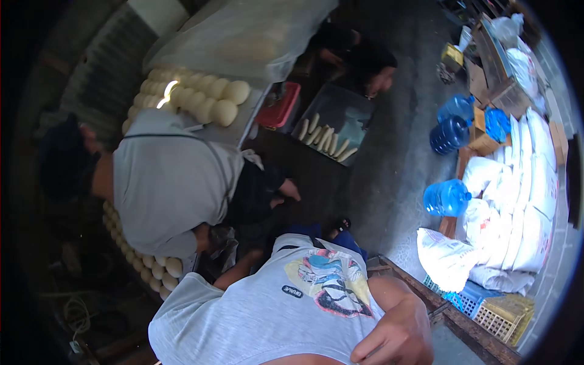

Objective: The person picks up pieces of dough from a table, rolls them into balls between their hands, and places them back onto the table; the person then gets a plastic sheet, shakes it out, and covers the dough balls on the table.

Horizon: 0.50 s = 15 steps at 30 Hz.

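Observation:
My right hand (396,333) is at the neckline of my grey printed T-shirt (261,322), its fingers bent and closed on the cloth near the collar. My left forearm (240,269) comes out of the sleeve at the left and passes behind the shirt front, so the left hand is hidden. Close beside that forearm is a crumpled clear plastic bag (226,246), near the hand of a co-worker (176,176) in a light shirt. That person leans along a table carrying rows of pale round dough balls (224,112).
Clear sheeting (231,42) covers the table's far part. Another person (365,61) bends by a dark tray (337,103) of pale dough rolls, next to a red-lidded box (280,106). White sacks (526,188), blue water jugs (447,198) and plastic crates (499,319) line the right.

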{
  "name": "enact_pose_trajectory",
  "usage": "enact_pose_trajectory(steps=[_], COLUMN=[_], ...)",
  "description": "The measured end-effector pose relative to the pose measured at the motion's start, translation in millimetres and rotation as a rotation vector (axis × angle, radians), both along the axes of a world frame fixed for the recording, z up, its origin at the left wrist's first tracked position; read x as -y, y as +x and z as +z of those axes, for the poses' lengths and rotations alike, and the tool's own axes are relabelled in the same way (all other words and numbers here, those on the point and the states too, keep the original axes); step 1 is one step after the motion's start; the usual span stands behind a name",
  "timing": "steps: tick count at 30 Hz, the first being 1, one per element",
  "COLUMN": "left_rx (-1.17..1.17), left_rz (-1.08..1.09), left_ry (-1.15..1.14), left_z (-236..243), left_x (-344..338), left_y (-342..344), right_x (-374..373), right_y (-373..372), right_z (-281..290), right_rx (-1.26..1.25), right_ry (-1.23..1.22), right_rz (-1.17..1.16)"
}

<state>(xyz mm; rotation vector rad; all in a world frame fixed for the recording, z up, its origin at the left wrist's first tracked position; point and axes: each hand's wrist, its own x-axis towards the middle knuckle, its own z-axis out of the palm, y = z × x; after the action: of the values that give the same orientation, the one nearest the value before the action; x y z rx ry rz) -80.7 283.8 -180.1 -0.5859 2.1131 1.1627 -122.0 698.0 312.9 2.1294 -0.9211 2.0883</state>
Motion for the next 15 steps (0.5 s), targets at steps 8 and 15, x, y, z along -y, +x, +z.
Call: enact_pose_trajectory(steps=[8,15], left_rx=[0.051,-0.065], left_rz=[-0.353,-0.514], left_ry=[-0.165,-0.233], left_z=[-15,-49], left_x=[-137,-207], left_y=[-118,-211], right_x=[-107,-184], right_y=[-12,-51], right_z=[11,5], right_rx=[0.034,0.083], right_ry=[-0.063,-0.099], right_rz=[-0.284,-0.538])
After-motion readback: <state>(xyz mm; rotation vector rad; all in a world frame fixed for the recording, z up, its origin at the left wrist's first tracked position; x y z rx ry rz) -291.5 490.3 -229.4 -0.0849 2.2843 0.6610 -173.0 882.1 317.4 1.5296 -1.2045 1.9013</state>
